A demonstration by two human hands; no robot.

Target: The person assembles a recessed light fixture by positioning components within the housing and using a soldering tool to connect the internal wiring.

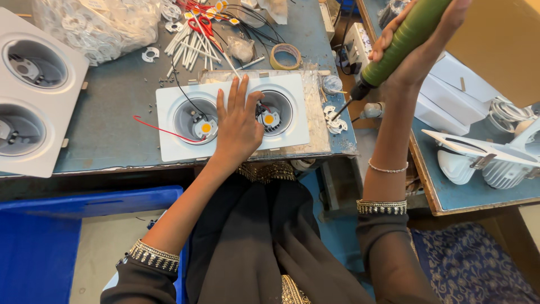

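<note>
**Twin downlight frame being held flat while a green screwdriver is being gripped at the upper right**

A white twin downlight frame [169,132] is being pressed flat in the centre of the frame, on the grey-blue bench [112,112]. The left hand [239,126] is being laid on it, palm down with fingers spread, between the frame's two round wells. A yellow light chip [206,128] is being shown in the left well, and a second yellow chip [269,119] in the right well, just beside the fingertips. A red wire [160,130] is being trailed out of the left well toward the left.

At the upper right, a green powered screwdriver [406,40] is being gripped by the right hand [419,53], whose fingers are being wrapped tightly around the body. Its dark bit [343,108] is being pointed down and left, near the right edge of the downlight frame but apart from it.

At the upper centre, red-handled scissors [201,23] and a roll of tape [286,56] are being left lying on the bench. At the left edge, another white twin housing [62,112] is being kept.
</note>
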